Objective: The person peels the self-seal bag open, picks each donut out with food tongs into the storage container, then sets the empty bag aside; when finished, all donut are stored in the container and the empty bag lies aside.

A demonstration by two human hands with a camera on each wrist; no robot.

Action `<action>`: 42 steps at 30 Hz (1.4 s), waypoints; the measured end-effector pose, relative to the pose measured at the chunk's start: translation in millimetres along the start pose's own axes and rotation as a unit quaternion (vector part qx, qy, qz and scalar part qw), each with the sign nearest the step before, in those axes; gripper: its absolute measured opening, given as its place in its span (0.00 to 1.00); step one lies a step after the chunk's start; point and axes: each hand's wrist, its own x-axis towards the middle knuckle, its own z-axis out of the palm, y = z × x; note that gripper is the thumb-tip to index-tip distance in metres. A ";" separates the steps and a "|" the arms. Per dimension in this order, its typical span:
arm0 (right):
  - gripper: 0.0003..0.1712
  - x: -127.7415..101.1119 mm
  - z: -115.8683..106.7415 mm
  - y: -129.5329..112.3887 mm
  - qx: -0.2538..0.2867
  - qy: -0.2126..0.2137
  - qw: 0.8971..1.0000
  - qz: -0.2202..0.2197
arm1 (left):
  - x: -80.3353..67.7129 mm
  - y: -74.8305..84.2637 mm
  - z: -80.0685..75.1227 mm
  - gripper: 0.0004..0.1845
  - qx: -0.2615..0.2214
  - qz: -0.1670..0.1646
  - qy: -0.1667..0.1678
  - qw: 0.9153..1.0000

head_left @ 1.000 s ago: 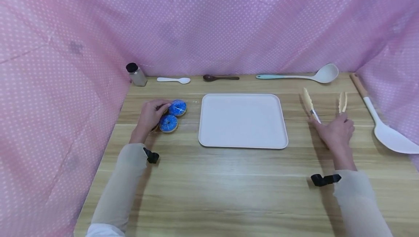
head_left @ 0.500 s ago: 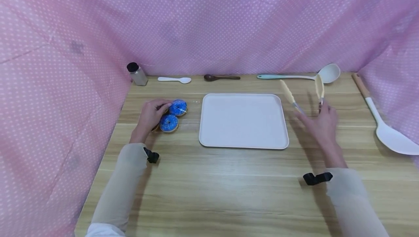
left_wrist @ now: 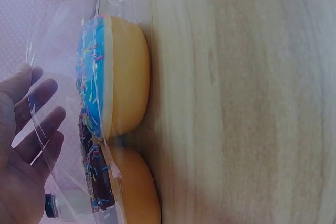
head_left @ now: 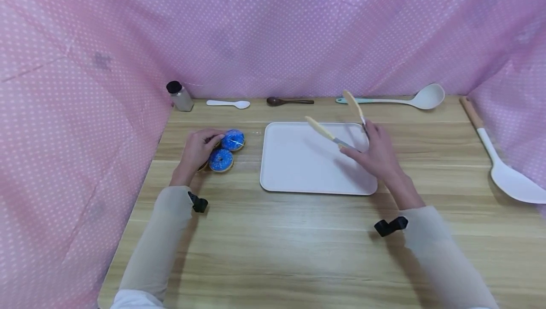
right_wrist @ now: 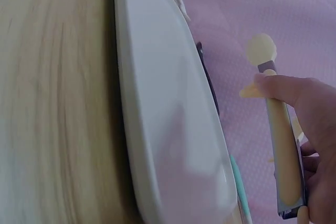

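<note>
Hand Positions: Tongs over Tray, Wrap at Doughnuts

The right hand point(head_left: 378, 155) grips the tongs point(right_wrist: 283, 150) above the right part of the white tray point(head_left: 294, 169). The two arms of the tongs stand apart, tips directed away from the person; a shadow falls on the tray beneath.

The left hand point(head_left: 197, 152) pinches the clear wrap point(left_wrist: 60, 51) between thumb and fingers. The wrap covers the doughnuts point(head_left: 217, 165), which lie on the table point(head_left: 256, 252) to the left of the tray. Two show blue icing with sprinkles; the left wrist view also shows one with dark icing.

Along the rear edge of the table, from left to right: a black-capped jar point(head_left: 183, 100), a white spoon point(head_left: 228, 104), a dark spoon point(head_left: 274, 102) and a ladle point(head_left: 428, 96). A large white spatula point(head_left: 509, 178) with a wooden handle lies at far right. A pink dotted cloth point(head_left: 273, 29) hangs behind.
</note>
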 end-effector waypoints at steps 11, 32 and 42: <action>0.55 11.6 40.0 -41.4 0.000 -0.060 0.996 -0.064 | -0.6 -0.1 -0.7 0.12 0.003 -0.006 -0.001 1.000; 0.40 22.0 78.6 -83.6 -0.049 -0.153 0.976 -0.145 | 0.3 0.1 0.2 0.13 0.010 -0.006 -0.010 1.000; 0.38 25.3 88.7 -93.6 -0.067 -0.179 0.965 -0.179 | 0.8 -1.9 1.0 0.12 0.012 0.006 0.000 1.000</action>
